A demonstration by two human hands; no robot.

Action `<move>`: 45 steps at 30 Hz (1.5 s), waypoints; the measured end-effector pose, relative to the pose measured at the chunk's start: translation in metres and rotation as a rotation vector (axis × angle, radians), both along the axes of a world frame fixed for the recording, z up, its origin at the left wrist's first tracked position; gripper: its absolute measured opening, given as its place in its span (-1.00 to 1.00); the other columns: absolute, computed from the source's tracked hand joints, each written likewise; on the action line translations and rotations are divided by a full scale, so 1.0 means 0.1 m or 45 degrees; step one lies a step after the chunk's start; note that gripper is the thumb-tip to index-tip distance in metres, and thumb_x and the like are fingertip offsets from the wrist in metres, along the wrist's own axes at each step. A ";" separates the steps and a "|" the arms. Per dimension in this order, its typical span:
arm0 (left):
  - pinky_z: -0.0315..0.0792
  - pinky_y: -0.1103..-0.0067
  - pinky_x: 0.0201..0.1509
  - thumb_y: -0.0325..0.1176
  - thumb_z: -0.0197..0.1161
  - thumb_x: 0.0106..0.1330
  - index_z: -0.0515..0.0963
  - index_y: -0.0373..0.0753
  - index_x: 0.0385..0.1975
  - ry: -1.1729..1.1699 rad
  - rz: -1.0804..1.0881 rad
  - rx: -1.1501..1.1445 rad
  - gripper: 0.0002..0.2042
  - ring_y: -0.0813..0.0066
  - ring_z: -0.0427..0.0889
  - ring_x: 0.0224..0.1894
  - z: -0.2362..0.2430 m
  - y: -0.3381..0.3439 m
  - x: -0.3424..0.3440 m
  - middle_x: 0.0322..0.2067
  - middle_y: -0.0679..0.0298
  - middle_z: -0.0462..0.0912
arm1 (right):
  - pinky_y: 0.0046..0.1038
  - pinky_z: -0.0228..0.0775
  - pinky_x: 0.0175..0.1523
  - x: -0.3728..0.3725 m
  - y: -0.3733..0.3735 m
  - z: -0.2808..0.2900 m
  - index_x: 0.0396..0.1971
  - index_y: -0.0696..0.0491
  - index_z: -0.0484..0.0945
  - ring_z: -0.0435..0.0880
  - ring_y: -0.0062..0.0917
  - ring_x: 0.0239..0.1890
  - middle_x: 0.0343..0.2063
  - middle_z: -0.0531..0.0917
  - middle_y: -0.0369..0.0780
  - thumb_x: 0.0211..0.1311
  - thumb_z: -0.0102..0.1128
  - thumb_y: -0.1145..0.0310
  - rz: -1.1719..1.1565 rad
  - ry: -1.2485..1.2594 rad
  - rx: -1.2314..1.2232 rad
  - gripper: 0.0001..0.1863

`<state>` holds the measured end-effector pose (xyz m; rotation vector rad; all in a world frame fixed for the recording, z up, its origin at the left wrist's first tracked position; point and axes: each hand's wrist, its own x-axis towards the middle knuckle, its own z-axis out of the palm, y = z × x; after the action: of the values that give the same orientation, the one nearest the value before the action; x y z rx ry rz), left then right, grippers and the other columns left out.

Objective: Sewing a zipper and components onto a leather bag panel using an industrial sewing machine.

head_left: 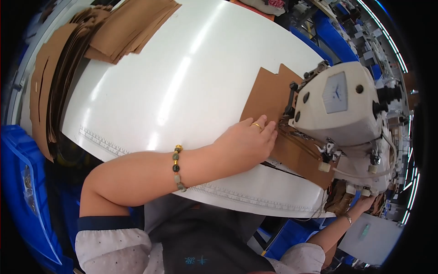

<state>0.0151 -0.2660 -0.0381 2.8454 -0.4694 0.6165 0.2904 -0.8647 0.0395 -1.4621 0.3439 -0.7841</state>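
Observation:
My left hand (260, 141) lies on a flat brown piece (262, 91) with its fingers slightly bent and apart, just left of the needle area of the white sewing machine (337, 109). The piece extends under the machine head, which hides part of it. My right hand (364, 203) is at the lower right side of the machine, fingers curled up by its pale knobs; what they grip is hidden.
The white worktable (173, 91) has rulers along its near edge. Stacks of brown pieces (130, 25) lie at its far left and along its left side. Blue bins (27, 192) stand at the left, below the table and beyond it. A hose runs by the machine.

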 end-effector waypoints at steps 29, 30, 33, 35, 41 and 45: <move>0.65 0.50 -0.03 -0.21 0.42 0.25 0.72 -0.16 -0.03 -0.023 0.038 0.063 -0.67 0.27 0.71 0.12 0.25 -0.10 0.01 0.08 0.21 0.71 | -0.18 0.39 0.34 -1.61 3.84 -0.52 -0.41 0.18 0.71 0.62 -0.20 0.04 -0.27 0.68 -0.11 0.01 0.48 0.15 1.404 -0.589 -1.628 -0.65; 0.64 0.50 -0.03 -0.23 0.41 0.25 0.72 -0.16 -0.03 -0.003 0.030 0.058 -0.69 0.26 0.71 0.11 0.25 -0.10 0.02 0.08 0.21 0.71 | -0.20 0.40 0.32 -1.61 3.84 -0.52 -0.43 0.17 0.71 0.63 -0.22 0.04 -0.28 0.69 -0.12 0.00 0.49 0.15 1.386 -0.594 -1.629 -0.65; 0.63 0.47 0.00 -0.24 0.41 0.26 0.72 -0.18 -0.04 0.013 0.031 0.044 -0.70 0.26 0.72 0.11 0.25 -0.09 0.03 0.07 0.20 0.72 | -0.24 0.42 0.27 -1.60 3.86 -0.54 -0.49 0.14 0.70 0.64 -0.26 -0.01 -0.34 0.68 -0.15 -0.02 0.48 0.17 1.349 -0.639 -1.634 -0.69; 0.62 0.46 0.00 -0.24 0.40 0.26 0.72 -0.19 -0.04 0.002 0.028 0.033 -0.69 0.25 0.71 0.11 0.24 -0.08 0.04 0.07 0.19 0.72 | -0.25 0.43 0.24 -1.58 3.87 -0.56 -0.53 0.12 0.70 0.64 -0.28 -0.05 -0.38 0.68 -0.17 -0.04 0.46 0.20 1.329 -0.683 -1.641 -0.73; 0.60 0.43 0.04 -0.24 0.40 0.27 0.72 -0.22 -0.02 0.004 0.020 0.029 -0.68 0.21 0.70 0.11 0.23 -0.07 0.06 0.06 0.16 0.71 | -0.31 0.46 0.15 -1.56 3.87 -0.56 -0.63 0.10 0.65 0.61 -0.33 -0.17 -0.51 0.61 -0.20 -0.14 0.37 0.33 1.311 -0.700 -1.674 -0.85; 0.58 0.39 0.08 -0.25 0.38 0.28 0.71 -0.23 0.00 0.064 0.030 0.020 -0.67 0.20 0.69 0.12 0.23 -0.07 0.07 0.06 0.16 0.71 | -0.32 0.47 0.14 -1.55 3.87 -0.55 -0.62 0.11 0.66 0.61 -0.33 -0.15 -0.48 0.62 -0.19 -0.12 0.34 0.39 1.300 -0.682 -1.716 -0.89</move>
<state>0.0220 -0.2734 -0.0149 2.8779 -0.4350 0.5466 0.1350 -0.4777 -0.0159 -2.1628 -1.5197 -0.4535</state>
